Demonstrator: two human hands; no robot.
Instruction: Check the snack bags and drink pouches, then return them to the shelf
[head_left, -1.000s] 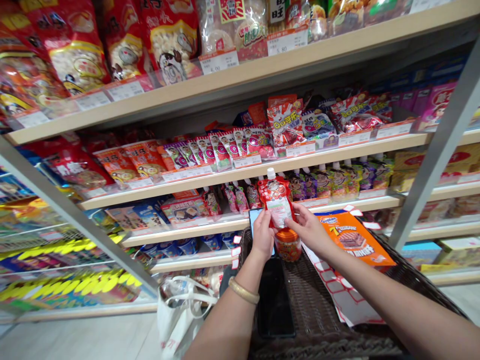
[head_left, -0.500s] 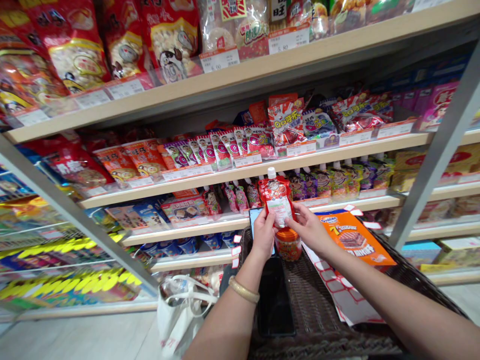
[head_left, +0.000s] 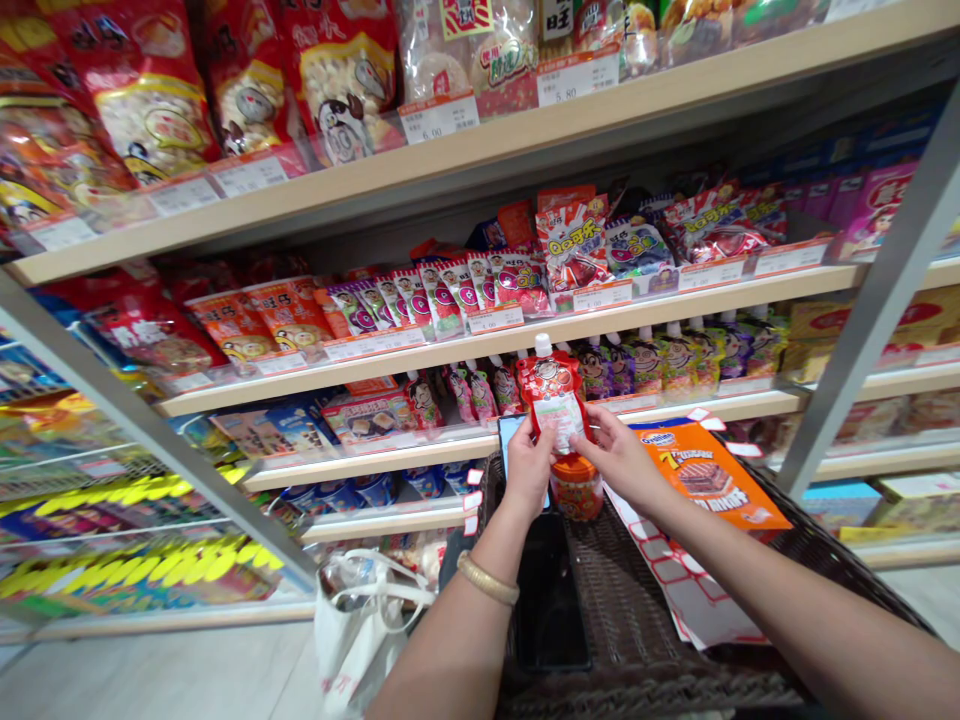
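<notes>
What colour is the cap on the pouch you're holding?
White, on a red pouch; the head view shows it best.

One head-worn camera looks forward and slightly down, close over a basket [head_left: 637, 620], facing shelves [head_left: 480, 345] toward 12 o'clock.

The pouch [head_left: 553, 395] is held upright above the far end of the basket [head_left: 637, 620], between the left hand [head_left: 527, 470] and the right hand [head_left: 619, 460]. In the basket, a jar [head_left: 576, 488] stands under the pouch, a phone [head_left: 550, 600] lies to its left and a box [head_left: 705, 475] to its right. Behind are the shelves [head_left: 525, 340], and a bag [head_left: 360, 620] hangs left of the basket.
</notes>
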